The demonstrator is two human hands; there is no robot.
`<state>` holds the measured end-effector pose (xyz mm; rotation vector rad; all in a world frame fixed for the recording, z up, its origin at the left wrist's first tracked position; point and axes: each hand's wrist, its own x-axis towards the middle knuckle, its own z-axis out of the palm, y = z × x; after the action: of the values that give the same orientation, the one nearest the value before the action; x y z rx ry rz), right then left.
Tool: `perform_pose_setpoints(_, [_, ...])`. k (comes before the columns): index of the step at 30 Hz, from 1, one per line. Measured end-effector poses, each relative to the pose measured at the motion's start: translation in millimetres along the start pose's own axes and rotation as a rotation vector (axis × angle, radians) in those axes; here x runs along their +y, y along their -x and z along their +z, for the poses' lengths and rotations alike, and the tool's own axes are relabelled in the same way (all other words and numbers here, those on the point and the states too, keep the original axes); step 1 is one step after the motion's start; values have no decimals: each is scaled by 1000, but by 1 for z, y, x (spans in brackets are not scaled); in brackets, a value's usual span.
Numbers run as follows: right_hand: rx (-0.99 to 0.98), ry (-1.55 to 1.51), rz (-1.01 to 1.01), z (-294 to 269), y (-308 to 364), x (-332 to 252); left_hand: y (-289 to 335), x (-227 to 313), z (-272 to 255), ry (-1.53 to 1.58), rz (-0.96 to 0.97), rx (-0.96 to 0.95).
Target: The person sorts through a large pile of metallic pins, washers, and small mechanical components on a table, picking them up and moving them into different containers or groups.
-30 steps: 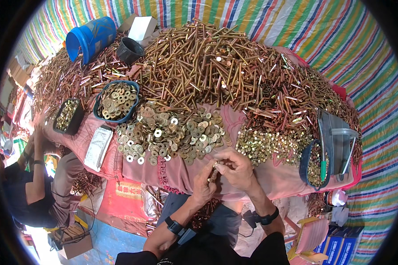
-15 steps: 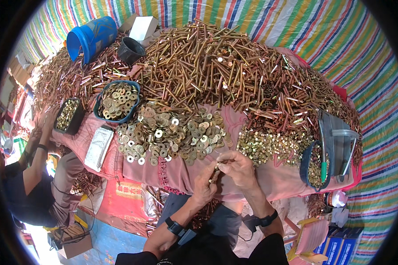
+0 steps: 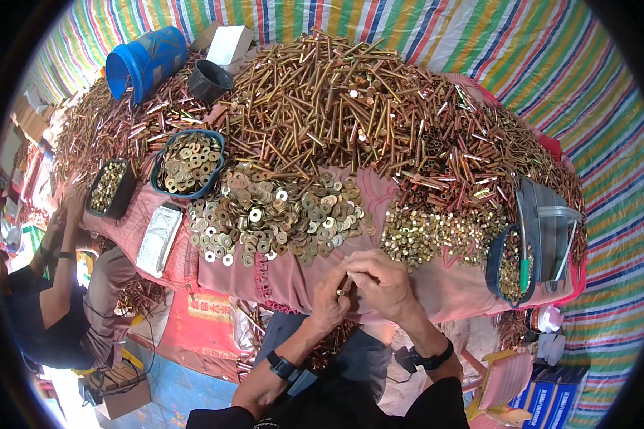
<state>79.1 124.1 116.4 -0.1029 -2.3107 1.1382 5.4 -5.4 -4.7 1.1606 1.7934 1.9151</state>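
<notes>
In front of the pink cloth's near edge, my two hands meet. My left hand [image 3: 329, 300] is closed around a brass-coloured bolt [image 3: 342, 291], of which only a short piece shows between the fingers. My right hand [image 3: 383, 286] arches over from the right, its fingertips pinched at the far end of the bolt; whatever they grip is hidden behind them. Just beyond my hands lies a heap of flat washers [image 3: 286, 214]. A spread of small hex nuts [image 3: 436, 232] lies to the right of the washers.
A long mound of bolts [image 3: 336, 107] fills the back. Round the edges are a tub of washers [image 3: 190, 136], a black box of nuts [image 3: 125, 204], a nut-filled bin [image 3: 495, 275], a silver block [image 3: 159, 239] and a tipped blue bucket [image 3: 125, 71]. Another person's hands [image 3: 73, 200] work at the left.
My right hand has rolled over and shifted slightly left, its fingers now covering the far end of the bolt. Less of the bolt shows. My left hand has barely moved.
</notes>
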Motion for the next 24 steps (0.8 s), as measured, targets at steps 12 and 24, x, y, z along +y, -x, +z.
perform_pose_setpoints(12, [62,-77,32,4,9,12,3,-6,1,7,-39,-2])
perform_pose_setpoints(24, [92,-67,357,7,9,-7,-3,7,2,-42,2,87])
